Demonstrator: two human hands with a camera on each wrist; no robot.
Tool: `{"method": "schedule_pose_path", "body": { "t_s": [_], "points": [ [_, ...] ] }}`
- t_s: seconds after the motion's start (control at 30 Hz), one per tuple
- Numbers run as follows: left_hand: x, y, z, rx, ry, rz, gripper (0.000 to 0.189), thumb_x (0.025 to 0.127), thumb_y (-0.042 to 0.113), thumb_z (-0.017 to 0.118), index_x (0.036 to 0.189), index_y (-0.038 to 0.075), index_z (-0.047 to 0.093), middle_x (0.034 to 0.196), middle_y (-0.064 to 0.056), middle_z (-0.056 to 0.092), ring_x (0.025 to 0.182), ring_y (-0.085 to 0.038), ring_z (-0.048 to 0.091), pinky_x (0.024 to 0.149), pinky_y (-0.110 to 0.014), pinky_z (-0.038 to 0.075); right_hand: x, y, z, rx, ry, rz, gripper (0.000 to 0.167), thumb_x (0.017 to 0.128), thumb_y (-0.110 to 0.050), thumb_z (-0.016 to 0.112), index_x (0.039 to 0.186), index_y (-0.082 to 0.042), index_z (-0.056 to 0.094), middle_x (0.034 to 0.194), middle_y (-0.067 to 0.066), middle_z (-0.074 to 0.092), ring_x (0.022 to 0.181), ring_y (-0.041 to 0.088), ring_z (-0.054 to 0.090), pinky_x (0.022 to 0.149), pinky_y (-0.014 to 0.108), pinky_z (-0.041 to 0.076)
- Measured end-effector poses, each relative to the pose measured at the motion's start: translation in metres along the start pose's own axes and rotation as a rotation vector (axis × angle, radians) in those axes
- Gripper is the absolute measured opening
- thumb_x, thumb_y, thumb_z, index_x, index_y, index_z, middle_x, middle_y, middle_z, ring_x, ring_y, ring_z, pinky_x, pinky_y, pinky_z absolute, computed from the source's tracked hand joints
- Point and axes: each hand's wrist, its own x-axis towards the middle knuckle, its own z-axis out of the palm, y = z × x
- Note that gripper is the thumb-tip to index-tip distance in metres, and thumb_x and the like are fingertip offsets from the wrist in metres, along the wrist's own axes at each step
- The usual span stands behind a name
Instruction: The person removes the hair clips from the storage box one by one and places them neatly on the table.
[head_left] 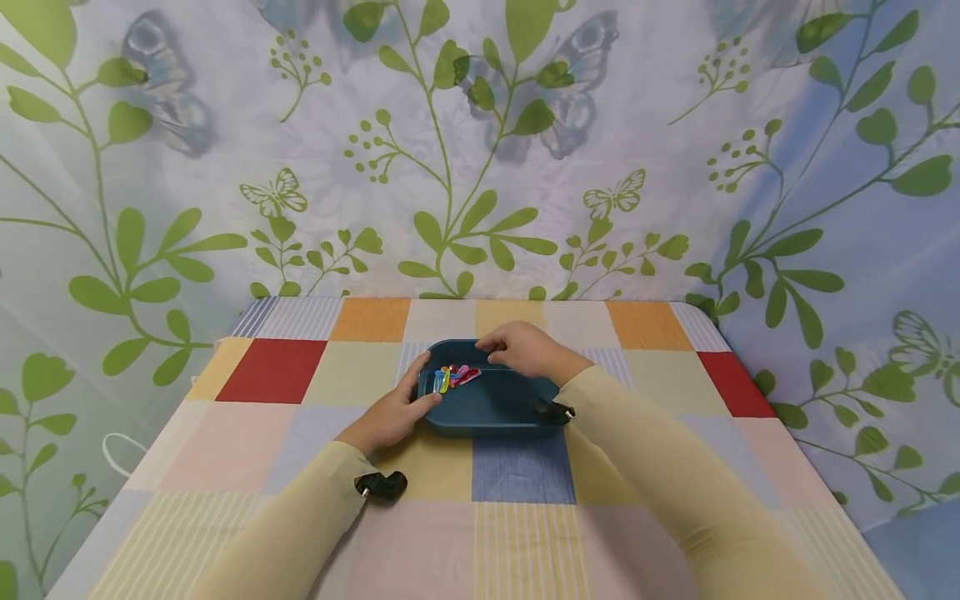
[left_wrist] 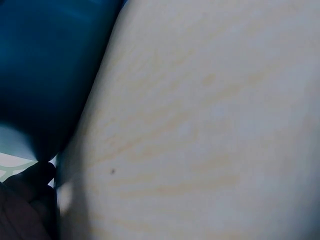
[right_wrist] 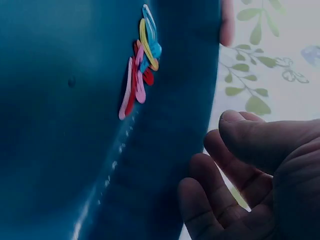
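Note:
A dark teal tray [head_left: 495, 431] sits on the table in the head view. Several snap hair clips [right_wrist: 137, 70] in pink, red, yellow and blue lie in a small pile inside it, towards the left end. At the tray's left side rests my left hand [head_left: 390, 414], fingers extended along the outside and thumb at the front rim; the left wrist view catches only its dark fingertips beside the tray. My right hand [head_left: 521, 350] is over the far rim with fingers loosely bent. Its thumb and fingers are apart with nothing between them in the right wrist view.
A patchwork-patterned cloth [head_left: 405, 542] covers the table. Behind it hangs a curtain [head_left: 480, 150] printed with leaves and butterflies. A white loop of cord [head_left: 120, 454] shows past the left table edge. Each wrist carries a small black device [head_left: 382, 486].

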Motion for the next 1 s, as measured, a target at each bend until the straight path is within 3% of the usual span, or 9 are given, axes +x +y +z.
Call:
{"method": "schedule_pose_path", "body": {
  "t_s": [0.43, 0.7, 1.0],
  "points": [
    [0.000, -0.002, 0.000, 0.014, -0.002, 0.011, 0.080, 0.106, 0.048, 0.057, 0.168, 0.046, 0.005, 0.176, -0.012, 0.022, 0.161, -0.042, 0.023, 0.124, -0.071, 0.020, 0.019, 0.005, 0.019, -0.068, -0.066, 0.003, 0.035, 0.104, -0.014, 0.067, 0.139, -0.014, 0.071, 0.137, 0.004, 0.072, 0.126, 0.024, 0.068, 0.107, 0.042, 0.055],
    [-0.001, -0.001, 0.000, 0.014, 0.002, 0.014, 0.080, 0.107, 0.048, 0.056, 0.168, 0.047, 0.005, 0.175, -0.014, 0.022, 0.161, -0.041, 0.023, 0.125, -0.070, 0.021, 0.027, 0.008, 0.029, -0.113, -0.096, -0.003, 0.032, 0.104, -0.014, 0.066, 0.136, -0.014, 0.073, 0.113, 0.003, 0.077, 0.099, 0.016, 0.067, 0.092, 0.037, 0.057],
    [0.000, -0.002, 0.000, 0.006, 0.004, 0.016, 0.080, 0.106, 0.050, 0.057, 0.167, 0.048, 0.005, 0.175, -0.015, 0.023, 0.160, -0.041, 0.025, 0.125, -0.069, 0.022, 0.034, 0.014, 0.040, -0.140, -0.165, -0.017, 0.035, 0.104, -0.012, 0.066, 0.139, -0.014, 0.071, 0.100, -0.001, 0.074, 0.079, 0.011, 0.057, 0.076, 0.027, 0.049]
  ]
}}
